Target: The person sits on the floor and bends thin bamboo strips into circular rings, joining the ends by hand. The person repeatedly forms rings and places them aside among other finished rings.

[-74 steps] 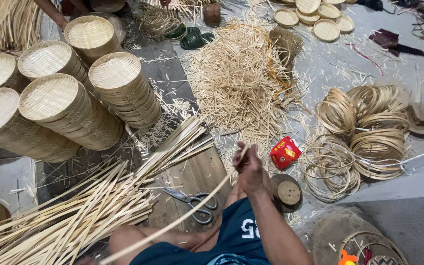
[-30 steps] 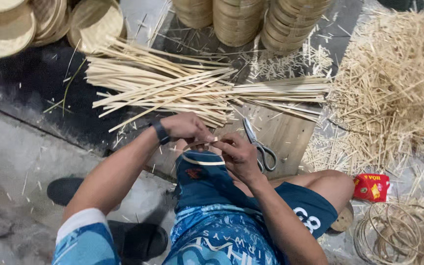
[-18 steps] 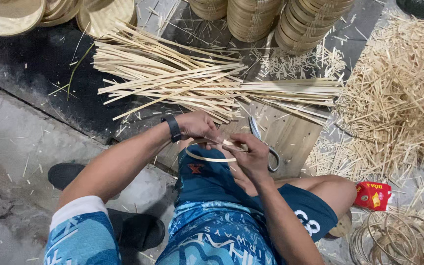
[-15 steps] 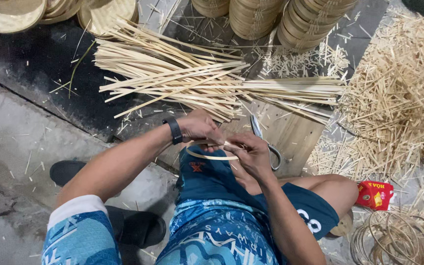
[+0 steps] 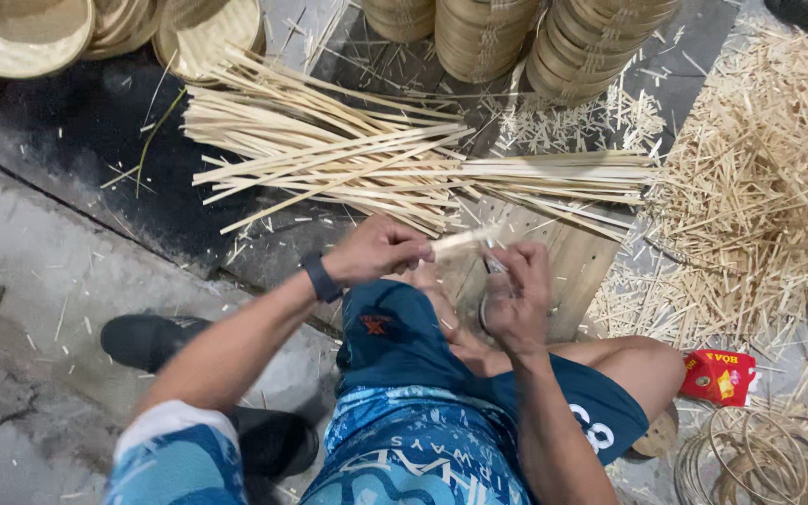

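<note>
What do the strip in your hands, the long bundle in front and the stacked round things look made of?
Strip: pale, thin and flat between left hand and right hand; likely split bamboo, unfinished. Bundle of strips: same straw colour, matte, splintery ends. Stacked round baskets: woven from similar strips, by their ribbed sides.

I see pale straw-yellow bamboo strips on dark grey floor, tan woven baskets w/ same straw tone; shorts navy up top, blue-white pattern lower; wristband black; small packet red w/ yellow; shoe black
</note>
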